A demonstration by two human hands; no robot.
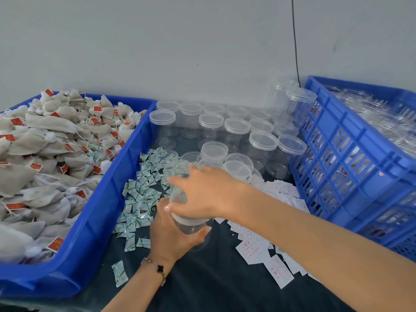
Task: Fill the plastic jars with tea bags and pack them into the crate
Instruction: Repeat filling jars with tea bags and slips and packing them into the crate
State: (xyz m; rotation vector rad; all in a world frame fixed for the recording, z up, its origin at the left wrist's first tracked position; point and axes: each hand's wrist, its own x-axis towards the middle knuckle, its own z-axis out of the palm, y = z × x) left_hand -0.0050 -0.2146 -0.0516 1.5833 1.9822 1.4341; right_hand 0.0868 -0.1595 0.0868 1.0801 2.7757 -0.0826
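Small green-and-white sachets and white printed slips lie scattered on the dark tabletop; a black cable runs down the grey wall.

Packing workshop — tea-bag bin, lidded jars, blue crate.

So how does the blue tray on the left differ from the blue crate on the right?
The blue tray has solid, low walls; the blue crate has taller walls with slots. The tray holds a heap of tea bags; the crate holds clear jars. Both are blue plastic and stand on the dark table.
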